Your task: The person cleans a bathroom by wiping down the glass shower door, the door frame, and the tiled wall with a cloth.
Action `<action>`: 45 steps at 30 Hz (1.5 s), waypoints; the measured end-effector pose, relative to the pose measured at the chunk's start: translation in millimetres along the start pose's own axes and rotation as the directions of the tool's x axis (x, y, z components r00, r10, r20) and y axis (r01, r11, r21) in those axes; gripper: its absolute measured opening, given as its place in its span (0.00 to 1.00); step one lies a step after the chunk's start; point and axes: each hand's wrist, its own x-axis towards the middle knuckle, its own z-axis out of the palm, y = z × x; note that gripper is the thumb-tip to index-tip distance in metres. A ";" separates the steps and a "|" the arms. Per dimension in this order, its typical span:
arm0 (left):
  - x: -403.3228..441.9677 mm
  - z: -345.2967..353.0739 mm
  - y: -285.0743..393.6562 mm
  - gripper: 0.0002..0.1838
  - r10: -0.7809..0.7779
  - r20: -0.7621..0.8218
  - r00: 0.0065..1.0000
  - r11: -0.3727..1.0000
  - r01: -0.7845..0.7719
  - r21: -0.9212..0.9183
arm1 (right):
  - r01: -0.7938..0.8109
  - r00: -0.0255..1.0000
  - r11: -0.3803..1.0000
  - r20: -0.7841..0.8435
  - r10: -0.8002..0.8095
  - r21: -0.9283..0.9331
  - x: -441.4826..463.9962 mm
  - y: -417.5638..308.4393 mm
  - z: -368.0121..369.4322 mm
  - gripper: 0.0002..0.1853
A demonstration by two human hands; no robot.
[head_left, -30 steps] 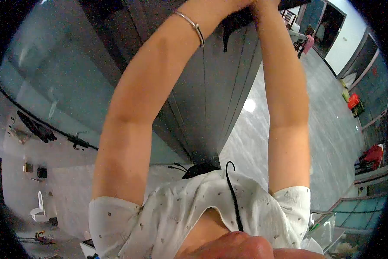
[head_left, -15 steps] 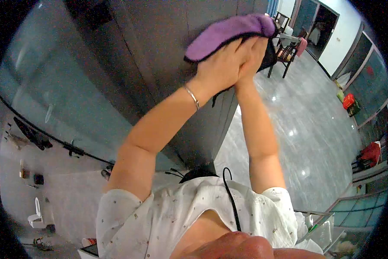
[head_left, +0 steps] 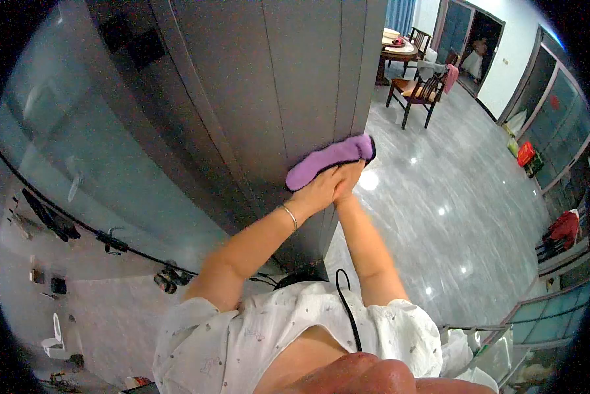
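A purple cloth with a black edge lies against the dark grey panelled surface, near its right edge. My left hand, below a silver bracelet on the wrist, presses on the cloth's lower side. Close against it, my right hand also holds the cloth, and the two hands touch and partly overlap. The fingertips are partly hidden by the cloth and the hands.
A wooden chair and a round table stand at the upper right on the glossy floor. Left is a glass panel, with a toilet beyond. Red bags lie far right.
Both hands and the purple cloth have moved down the grey surface toward my body. More of the surface and the chair and table now show.
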 end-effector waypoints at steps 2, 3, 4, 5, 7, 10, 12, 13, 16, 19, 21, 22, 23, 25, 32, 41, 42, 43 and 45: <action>-12.1 -2.3 10.6 0.19 -0.190 0.107 0.976 0.977 0.199 -0.077 | 0.253 0.967 0.944 0.058 -0.246 -0.211 -20.8 46.8 1.4 0.25; -21.7 7.4 6.5 0.18 -0.167 0.089 0.982 0.983 0.173 -0.068 | 0.355 0.934 0.892 0.131 -0.331 -0.280 -28.2 34.4 -3.8 0.26; -32.1 16.7 2.8 0.18 -0.144 0.072 0.987 0.987 0.148 -0.058 | 0.355 0.934 0.892 0.133 -0.331 -0.278 -35.7 40.5 -4.5 0.26; -44.3 25.6 -0.1 0.18 -0.174 0.049 0.984 0.979 0.178 -0.100 | 0.378 0.925 0.854 0.163 -0.342 -0.356 -45.0 55.5 -2.1 0.28; -62.2 27.4 0.3 0.19 -0.217 0.095 0.971 0.968 0.227 -0.110 | 0.232 0.968 0.898 0.176 -0.177 -0.374 -75.9 105.5 12.7 0.30; -86.0 29.2 -6.6 0.19 -0.324 0.205 0.924 0.922 0.357 -0.150 | 0.331 0.918 0.865 0.341 -0.202 -0.377 -87.8 95.3 9.4 0.29; -99.4 23.5 -8.6 0.19 -0.387 0.269 0.882 0.881 0.440 -0.176 | 0.397 0.834 0.826 0.533 -0.144 -0.399 -94.2 78.7 6.8 0.28; -106.3 20.1 -9.4 0.18 -0.425 0.238 0.873 0.878 0.461 -0.125 | 0.502 0.839 0.726 0.468 -0.278 -0.469 -97.3 80.3 14.3 0.26; -116.1 -3.4 -9.4 0.16 -0.483 0.241 0.841 0.850 0.517 -0.099 | 0.632 0.770 0.525 0.537 -0.344 -0.570 -107.1 86.1 26.5 0.21; -115.4 -21.3 -13.5 0.15 -0.524 0.232 0.820 0.821 0.558 -0.117 | 0.622 0.761 0.606 0.567 -0.316 -0.496 -95.7 53.6 27.9 0.17; -102.2 -45.2 -10.4 0.16 -0.569 0.191 0.800 0.790 0.596 -0.141 | 0.641 0.750 0.621 0.542 -0.379 -0.452 -78.9 23.3 34.7 0.16; -101.0 -46.7 -15.9 0.16 -0.574 0.186 0.797 0.788 0.600 -0.140 | 0.654 0.742 0.633 0.511 -0.434 -0.414 -70.0 13.6 40.3 0.15; -100.9 -47.6 -21.9 0.17 -0.521 0.024 0.853 0.842 0.518 -0.149 | 0.691 0.719 0.603 0.461 -0.520 -0.398 -61.5 9.7 46.6 0.14; -97.2 -52.8 -33.0 0.18 -0.428 -0.203 0.881 0.903 0.423 -0.068 | 0.699 0.713 0.613 0.425 -0.557 -0.368 -42.1 -12.3 57.7 0.15; -35.5 -140.4 -33.8 0.19 -0.208 -0.495 0.844 0.952 0.291 0.097 | 0.749 0.650 0.527 0.297 -0.699 -0.401 27.7 -112.5 75.7 0.14; 41.5 -241.1 -25.3 0.26 0.076 -0.732 0.677 0.965 0.136 0.226 | 0.795 0.514 0.401 0.153 -0.844 -0.455 99.2 -253.9 68.6 0.25; 48.1 -255.1 -19.0 0.27 0.132 -0.756 0.641 0.949 0.140 0.284 | 0.806 0.489 0.392 0.127 -0.863 -0.444 104.9 -267.1 69.2 0.23; 50.6 -263.5 -13.9 0.27 0.189 -0.774 0.605 0.929 0.146 0.340 | 0.805 0.478 0.382 0.117 -0.870 -0.454 110.1 -275.1 71.5 0.23; 53.5 -267.5 -10.5 0.27 0.137 -0.763 0.632 0.938 0.164 0.305 | 0.804 0.468 0.372 0.107 -0.877 -0.464 115.4 -277.6 74.1 0.23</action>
